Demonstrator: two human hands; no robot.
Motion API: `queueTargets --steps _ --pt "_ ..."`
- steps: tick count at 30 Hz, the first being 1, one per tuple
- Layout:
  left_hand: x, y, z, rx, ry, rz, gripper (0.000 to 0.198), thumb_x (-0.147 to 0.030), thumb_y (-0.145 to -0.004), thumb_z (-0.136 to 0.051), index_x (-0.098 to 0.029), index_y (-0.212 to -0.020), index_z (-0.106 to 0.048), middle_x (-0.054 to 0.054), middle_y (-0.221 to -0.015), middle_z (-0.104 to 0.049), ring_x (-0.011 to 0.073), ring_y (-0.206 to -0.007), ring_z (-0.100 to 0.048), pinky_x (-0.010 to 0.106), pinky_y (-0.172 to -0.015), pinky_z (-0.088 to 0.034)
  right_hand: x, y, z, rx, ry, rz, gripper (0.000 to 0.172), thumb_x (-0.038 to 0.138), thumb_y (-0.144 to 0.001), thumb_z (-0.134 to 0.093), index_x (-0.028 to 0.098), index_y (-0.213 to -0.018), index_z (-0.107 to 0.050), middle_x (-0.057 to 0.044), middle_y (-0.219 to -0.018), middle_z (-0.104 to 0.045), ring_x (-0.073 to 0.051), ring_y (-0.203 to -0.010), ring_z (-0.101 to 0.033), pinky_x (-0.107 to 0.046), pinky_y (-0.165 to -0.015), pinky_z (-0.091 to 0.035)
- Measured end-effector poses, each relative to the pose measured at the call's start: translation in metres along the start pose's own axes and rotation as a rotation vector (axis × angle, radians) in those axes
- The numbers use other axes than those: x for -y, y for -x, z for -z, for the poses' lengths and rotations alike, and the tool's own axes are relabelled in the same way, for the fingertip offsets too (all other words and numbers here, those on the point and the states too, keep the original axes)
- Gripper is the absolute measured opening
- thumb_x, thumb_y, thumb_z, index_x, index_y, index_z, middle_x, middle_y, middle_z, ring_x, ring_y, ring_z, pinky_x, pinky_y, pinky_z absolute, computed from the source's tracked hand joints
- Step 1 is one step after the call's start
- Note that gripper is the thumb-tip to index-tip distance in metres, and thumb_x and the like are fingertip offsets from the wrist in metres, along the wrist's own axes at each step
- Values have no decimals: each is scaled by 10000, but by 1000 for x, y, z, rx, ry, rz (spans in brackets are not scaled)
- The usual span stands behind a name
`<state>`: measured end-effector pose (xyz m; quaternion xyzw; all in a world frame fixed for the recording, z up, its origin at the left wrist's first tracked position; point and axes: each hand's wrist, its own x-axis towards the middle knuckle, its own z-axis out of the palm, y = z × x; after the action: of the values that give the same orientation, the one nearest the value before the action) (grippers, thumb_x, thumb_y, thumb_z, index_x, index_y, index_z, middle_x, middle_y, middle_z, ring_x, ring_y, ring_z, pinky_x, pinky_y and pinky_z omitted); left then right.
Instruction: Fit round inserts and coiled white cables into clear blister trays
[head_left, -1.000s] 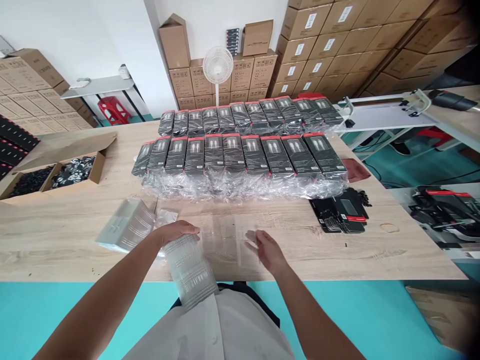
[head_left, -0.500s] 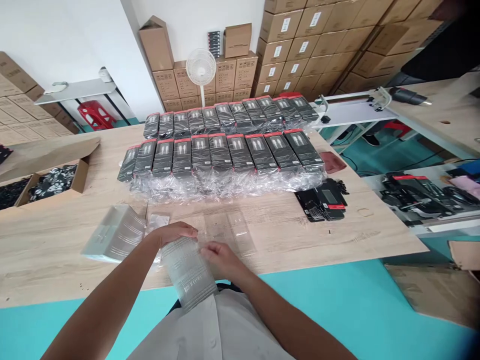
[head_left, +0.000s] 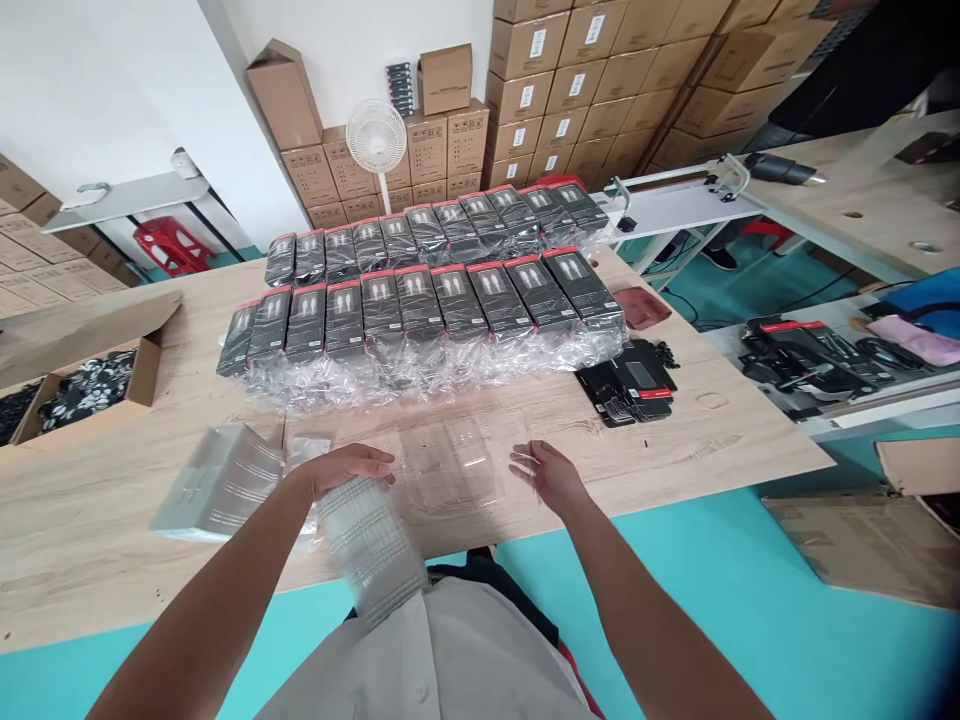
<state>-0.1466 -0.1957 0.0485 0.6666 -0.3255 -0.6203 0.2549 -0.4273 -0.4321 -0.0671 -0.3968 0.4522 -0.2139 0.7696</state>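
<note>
My left hand (head_left: 346, 467) is closed over the top of a stack of clear plastic trays (head_left: 375, 550) that leans from the table edge against my shirt. Single clear trays (head_left: 454, 470) lie flat on the wooden table (head_left: 720, 440) just beyond the stack. My right hand (head_left: 547, 475) hovers to their right with its fingers spread, and a thin clear tray seems to be at its fingertips. A second pile of clear trays (head_left: 221, 480) rests on the table to my left.
Two rows of black boxes with red tops (head_left: 420, 300) stand in clear wrap across the table. Flat black cards (head_left: 630, 385) lie at the right. An open carton (head_left: 82, 385) sits at the left. Stacked cartons and a white fan (head_left: 375, 135) line the back wall.
My right hand went to the stack under my left hand, then swung out to the right over the table. The camera view has turned to the right.
</note>
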Motion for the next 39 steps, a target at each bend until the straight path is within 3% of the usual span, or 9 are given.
queueTargets --steps 4,9,11,14,18,28,34,36,39 --pt "-7 -6 -3 27 27 13 547 -489 -797 -646 -210 -1266 -623 99 -1228 -679 305 -1289 -495 442 -1127 -215 5 -31 17 -98 229 31 174 343 -736 -645 212 -662 -559 -65 -710 -641 -214 -719 -638 -413 -726 -536" --pt "-17 -11 -9 6 43 47 567 -481 -760 -683 -206 -1252 -617 93 -1171 -704 294 -1202 -566 414 -1068 -308 2 -7 -19 -115 366 166 119 288 -675 -674 197 -751 -663 -67 -864 -666 -213 -866 -600 -351 -828 -467" --pt "-21 -14 -12 1 55 86 528 -490 -734 -697 -194 -1170 -658 92 -1118 -722 299 -1138 -603 390 -993 -387 -6 23 -48 20 416 192 125 312 -682 -686 194 -721 -681 -42 -819 -673 -205 -831 -589 -326 -797 -453" --pt "-27 -22 -17 5 82 119 499 -492 -687 -724 -180 -1075 -695 92 -1042 -738 291 -994 -659 355 -850 -467 -19 73 -93 547 505 198 203 374 -784 -616 185 -778 -690 -7 -778 -662 -173 -762 -568 -291 -711 -426" --pt "-34 -32 -23 -3 72 107 502 -473 -655 -750 -176 -1058 -700 90 -1019 -738 275 -947 -667 344 -819 -477 -25 105 -119 538 399 219 134 318 -751 -647 186 -744 -664 13 -735 -624 -145 -713 -522 -274 -683 -385" --pt "-41 -46 -35 15 30 76 531 -447 -675 -762 -168 -1120 -684 90 -1039 -728 290 -1031 -644 370 -903 -458 -33 100 -88 370 -116 -149 388 517 -619 -784 176 -661 -603 24 -637 -568 -118 -621 -439 -262 -630 -342" --pt "-41 -49 -40 3 54 63 493 -457 -704 -731 -165 -1101 -698 111 -1094 -722 325 -1117 -615 405 -961 -429 -34 97 -77 194 -152 -36 344 496 -679 -745 201 -663 -569 43 -615 -525 -111 -582 -417 -250 -597 -364" --pt "-40 -45 -44 -37 33 69 451 -480 -712 -717 -181 -1050 -720 126 -1259 -655 345 -1211 -557 418 -1005 -396 -27 83 -56 91 -164 37 331 506 -698 -721 214 -684 -566 32 -650 -554 -126 -615 -473 -259 -626 -412" --pt "-37 -40 -50 -70 28 65 417 -514 -731 -691 -196 -996 -739 118 -1447 -503 357 -1276 -502 437 -1054 -352 -9 46 -2 -26 -140 118 326 522 -694 -706 229 -724 -566 -13 -797 -637 -169 -766 -590 -297 -715 -491"
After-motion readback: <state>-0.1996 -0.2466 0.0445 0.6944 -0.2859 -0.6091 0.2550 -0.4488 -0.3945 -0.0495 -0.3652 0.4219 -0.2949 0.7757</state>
